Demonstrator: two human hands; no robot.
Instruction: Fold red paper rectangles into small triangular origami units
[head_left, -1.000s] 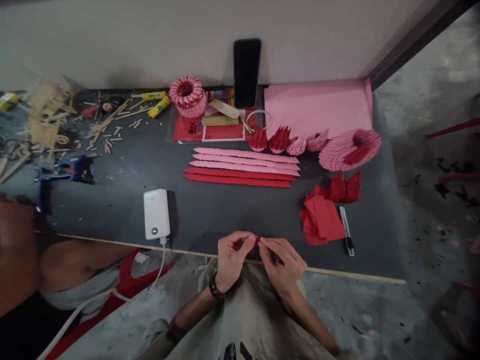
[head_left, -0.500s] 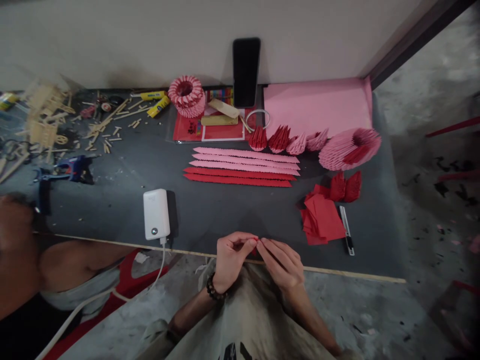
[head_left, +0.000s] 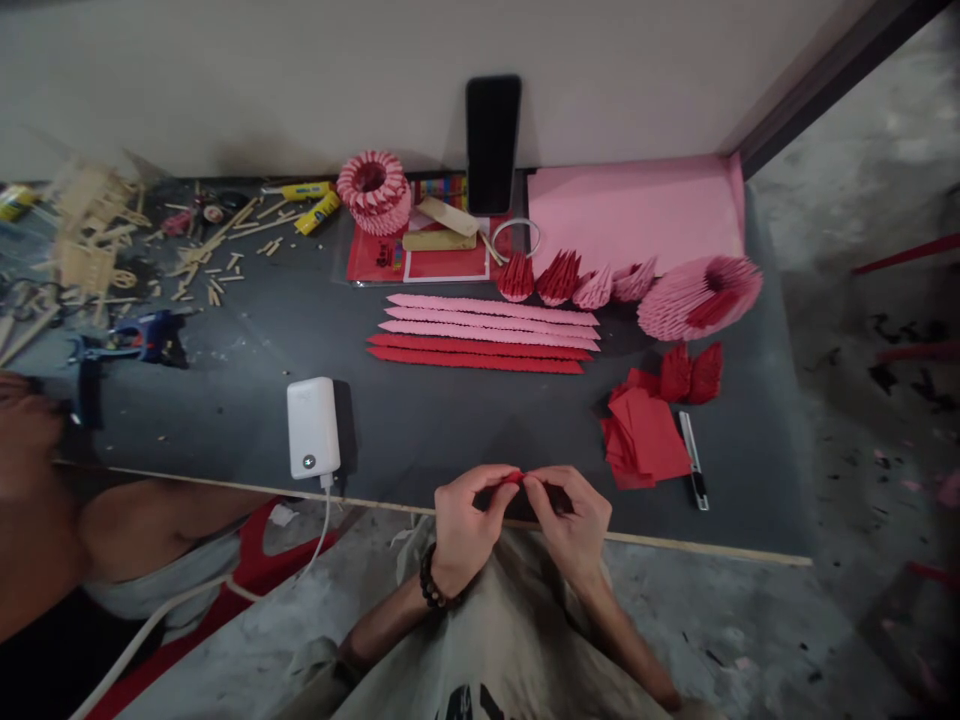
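Between my fingertips at the table's front edge is a small folded piece of red paper, mostly covered by the fingers. My left hand, with a beaded bracelet at the wrist, pinches it from the left. From the right, my right hand pinches its other end with thumb and fingers. A loose pile of red paper slips lies to the right, with a box cutter beside it. Ahead of my hands, long strips of nested pink folded paper and red ones lie side by side.
Folded-paper pieces, a pink ring among them, stand at the back right near pink sheets. A phone leans on the wall. A cabled white power bank lies left. Another person's arm is at far left, near wood sticks.
My right hand has turned from fingers laid flat over the red paper to a thumb-and-finger pinch. My left hand has shifted very slightly right. The other person's hand at far left has moved.
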